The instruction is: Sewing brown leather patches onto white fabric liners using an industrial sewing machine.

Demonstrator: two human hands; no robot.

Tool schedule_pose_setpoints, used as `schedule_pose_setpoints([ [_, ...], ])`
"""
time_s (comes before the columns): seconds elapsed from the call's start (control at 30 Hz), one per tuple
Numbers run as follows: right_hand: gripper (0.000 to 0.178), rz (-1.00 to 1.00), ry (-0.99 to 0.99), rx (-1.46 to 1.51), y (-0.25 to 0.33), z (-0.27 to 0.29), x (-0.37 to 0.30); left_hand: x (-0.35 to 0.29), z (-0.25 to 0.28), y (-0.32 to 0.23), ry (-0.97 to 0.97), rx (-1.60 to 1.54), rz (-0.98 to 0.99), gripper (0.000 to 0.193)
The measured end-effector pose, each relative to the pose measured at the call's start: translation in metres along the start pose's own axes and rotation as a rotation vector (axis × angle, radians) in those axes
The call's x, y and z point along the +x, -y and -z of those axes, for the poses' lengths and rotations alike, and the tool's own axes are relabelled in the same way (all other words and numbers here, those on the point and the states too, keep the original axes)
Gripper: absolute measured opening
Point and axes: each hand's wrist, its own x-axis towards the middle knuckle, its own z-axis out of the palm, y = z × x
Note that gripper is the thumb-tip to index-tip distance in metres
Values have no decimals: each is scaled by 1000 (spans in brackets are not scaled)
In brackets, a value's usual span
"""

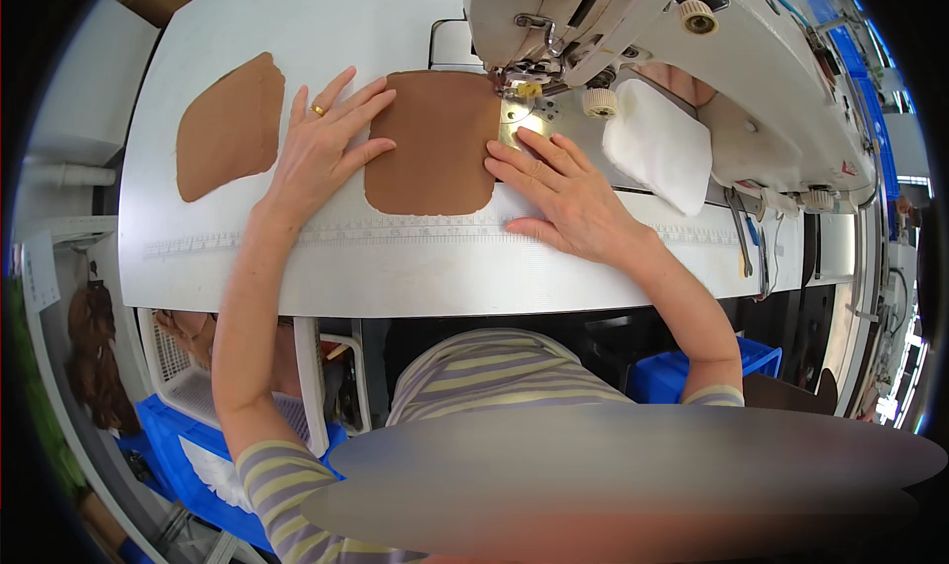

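Observation:
A brown, roughly square fabric piece with rounded corners (433, 149) lies flat on the white table, its upper right corner by the needle area of a sewing machine (524, 87). My left hand (334, 134), wearing a ring, rests with spread fingers at the piece's left edge, thumb and fingertips on it. Fingers stretched out, my right hand (561, 193) lies at the right edge, fingertips touching the cloth beside the lit metal needle plate (524, 119). Left of my left hand lies a second brown fabric piece (232, 129) with one curved side.
White padded pieces (660, 144) are stacked under the machine arm. Scissors (739, 230) and other small tools lie at the table's right end. A printed ruler scale (425, 230) runs along the front. Below stand a white basket (178, 351) and blue bins (652, 376).

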Motion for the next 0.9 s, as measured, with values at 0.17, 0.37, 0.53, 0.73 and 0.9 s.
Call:
schedule_pose_setpoints([
  [0.17, 57, 78, -30, -10, 14, 2, -6, -10, 12, -9, -74, 44, -142, 38],
  [0.37, 56, 99, -54, 52, 12, 0, -6, -20, 35, -82, 277, 25, -346, 41],
  [0.53, 58, 81, -45, 95, 11, -1, -5, -16, 14, -75, 100, 92, -501, 41],
  [0.73, 55, 93, -90, 111, 10, -1, -4, -5, -16, -69, -130, -239, -411, 27],
  [0.9, 48, 66, -212, 198, -3, -3, -5, -5, -13, -78, -147, -200, -439, 25],
])
